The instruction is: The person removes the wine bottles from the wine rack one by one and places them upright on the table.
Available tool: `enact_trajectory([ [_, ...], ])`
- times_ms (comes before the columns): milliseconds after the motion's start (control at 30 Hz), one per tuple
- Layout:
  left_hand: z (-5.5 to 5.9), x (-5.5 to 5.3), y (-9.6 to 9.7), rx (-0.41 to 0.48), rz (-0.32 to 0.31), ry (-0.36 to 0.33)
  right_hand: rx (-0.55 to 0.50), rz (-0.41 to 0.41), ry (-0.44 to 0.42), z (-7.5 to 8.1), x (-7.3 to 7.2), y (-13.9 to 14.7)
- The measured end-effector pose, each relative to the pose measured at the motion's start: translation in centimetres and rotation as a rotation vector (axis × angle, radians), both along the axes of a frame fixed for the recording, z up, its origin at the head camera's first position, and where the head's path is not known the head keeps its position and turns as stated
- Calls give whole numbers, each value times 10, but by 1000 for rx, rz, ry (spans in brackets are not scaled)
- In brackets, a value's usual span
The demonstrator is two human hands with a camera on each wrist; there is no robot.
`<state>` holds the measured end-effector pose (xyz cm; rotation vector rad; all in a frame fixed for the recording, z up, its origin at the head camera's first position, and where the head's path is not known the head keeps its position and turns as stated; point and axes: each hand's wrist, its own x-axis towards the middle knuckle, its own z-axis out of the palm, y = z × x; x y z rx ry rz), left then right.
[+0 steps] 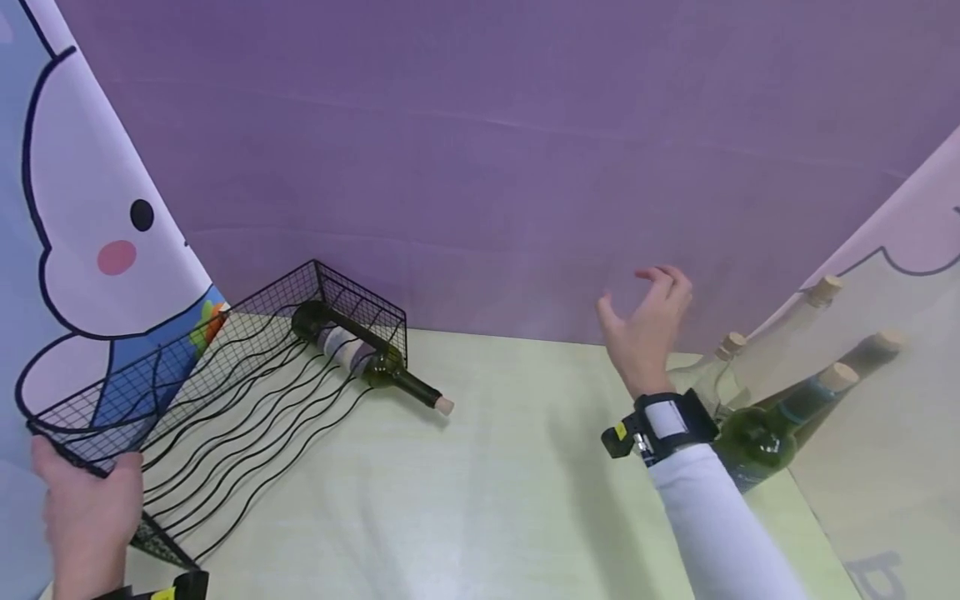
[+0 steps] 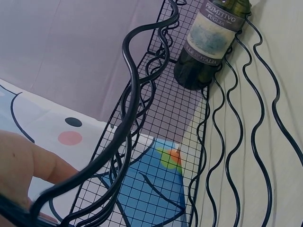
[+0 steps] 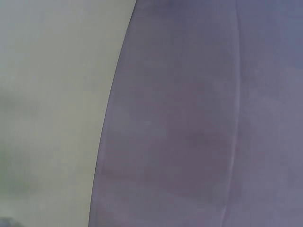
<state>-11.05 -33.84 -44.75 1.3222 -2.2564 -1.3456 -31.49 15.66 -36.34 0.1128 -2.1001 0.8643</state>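
Observation:
My left hand point(image 1: 93, 508) grips the near left end of a black wire wine rack point(image 1: 247, 400), fingers over its rim; in the left wrist view only part of that hand point(image 2: 33, 165) shows beside the wavy wires. At the rack's far end a corked dark green wine bottle point(image 1: 347, 348) lies on the wires, its neck pointing right and toward me. The bottle's pale label point(image 2: 210, 35) reads Primitivo Puglia. My right hand point(image 1: 648, 333) is raised above the back of the table, fingers bent loosely and spread from the thumb, holding nothing. The right wrist view shows no hand.
Right of my right forearm stand corked bottles: a green bottle point(image 1: 753, 442), a clear bottle point(image 1: 712, 379), a darker bottle point(image 1: 862, 358) and another clear bottle point(image 1: 791, 321), partly see-through. A purple backdrop point(image 1: 487, 167) rises behind the pale table point(image 1: 480, 467); printed panels point(image 1: 97, 208) flank it.

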Motion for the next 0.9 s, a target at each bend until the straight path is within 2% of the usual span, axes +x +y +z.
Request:
enact_trajectory([
  [133, -2, -2, -1, 12, -13, 6, 19, 157, -68, -5, 0, -25],
  [200, -3, -2, -2, 16, -14, 7, 31, 219, -134, -8, 0, -38],
  [400, -3, -3, -2, 22, 6, 8, 49, 332, -378, -29, 8, -75],
  [533, -2, -2, -1, 31, 4, 6, 90, 367, -482, -47, 16, -96],
  [733, -3, -1, -2, 38, 19, 7, 283, 400, -589, -74, 21, -116],
  [900, -5, -2, -4, 40, 16, 4, 457, 466, -689, -94, 25, -126],
])
